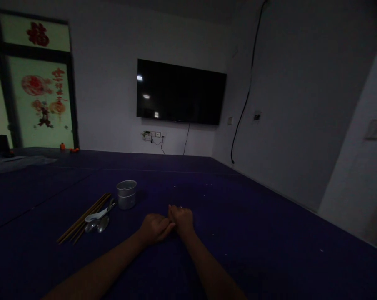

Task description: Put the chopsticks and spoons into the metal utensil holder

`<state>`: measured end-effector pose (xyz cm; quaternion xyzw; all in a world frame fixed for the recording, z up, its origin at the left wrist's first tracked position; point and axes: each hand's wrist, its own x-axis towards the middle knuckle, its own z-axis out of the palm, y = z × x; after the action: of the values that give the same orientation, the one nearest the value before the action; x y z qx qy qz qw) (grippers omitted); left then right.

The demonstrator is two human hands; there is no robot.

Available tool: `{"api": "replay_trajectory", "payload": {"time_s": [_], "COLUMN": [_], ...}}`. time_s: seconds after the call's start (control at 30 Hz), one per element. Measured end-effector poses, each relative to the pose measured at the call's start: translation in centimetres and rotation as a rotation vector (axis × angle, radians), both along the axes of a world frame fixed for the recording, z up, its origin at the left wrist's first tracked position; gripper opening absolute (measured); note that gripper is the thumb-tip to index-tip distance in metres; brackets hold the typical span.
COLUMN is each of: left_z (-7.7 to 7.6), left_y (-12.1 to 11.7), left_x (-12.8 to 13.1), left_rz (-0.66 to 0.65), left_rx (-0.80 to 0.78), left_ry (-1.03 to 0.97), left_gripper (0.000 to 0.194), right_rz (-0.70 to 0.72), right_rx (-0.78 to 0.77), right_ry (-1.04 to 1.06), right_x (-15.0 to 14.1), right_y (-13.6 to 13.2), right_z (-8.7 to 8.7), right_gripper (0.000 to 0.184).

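Note:
My left hand (157,228) and my right hand (181,220) rest on the purple tabletop (163,266), closed with fingers curled and touching each other. No object shows in either of them. Left of my hands stands an upright metal cup (126,200), apart from them. Farther left lies a loose pile: several wooden chopsticks (82,218), a white spoon (96,216) across them, and metal spoons (103,224) with their bowls toward me. The dim light blurs fine detail around my fingertips.
A clear plastic sheet (22,163) and a dark box-like object (0,144) lie at the far left. Small orange items (62,146) sit by the back edge. Behind are a wall-mounted television (180,91) and a hanging black cable (247,98). Tiny white specks dot the tabletop.

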<state>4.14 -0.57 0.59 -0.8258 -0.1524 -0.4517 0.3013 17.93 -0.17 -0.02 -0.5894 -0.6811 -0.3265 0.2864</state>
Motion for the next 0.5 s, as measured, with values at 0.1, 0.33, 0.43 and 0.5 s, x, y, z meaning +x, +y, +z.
{"api": "replay_trajectory", "payload": {"time_s": [0.1, 0.33, 0.43, 0.5], "left_z": [0.0, 0.0, 0.0, -0.1], "left_y": [-0.9, -1.5, -1.3, -1.2], "left_x": [0.0, 0.2, 0.3, 0.4], "left_rz": [-0.02, -0.073, -0.066, -0.065], "left_rx": [-0.03, -0.135, -0.154, -0.148], "left_ry": [-0.038, -0.055, -0.042, -0.044], "left_gripper": [0.041, 0.04, 0.04, 0.04], "right_rz": [0.048, 0.175, 0.186, 0.213], "right_rx": [0.018, 0.169, 0.19, 0.211], "right_ry": [-0.013, 0.116, 0.165, 0.178], "right_x": [-0.1, 0.1, 0.5, 0.7], "right_y": [-0.3, -1.5, -1.6, -1.5], "right_z": [-0.5, -0.9, -0.5, -0.4], "right_gripper": [0.036, 0.046, 0.049, 0.049]}}
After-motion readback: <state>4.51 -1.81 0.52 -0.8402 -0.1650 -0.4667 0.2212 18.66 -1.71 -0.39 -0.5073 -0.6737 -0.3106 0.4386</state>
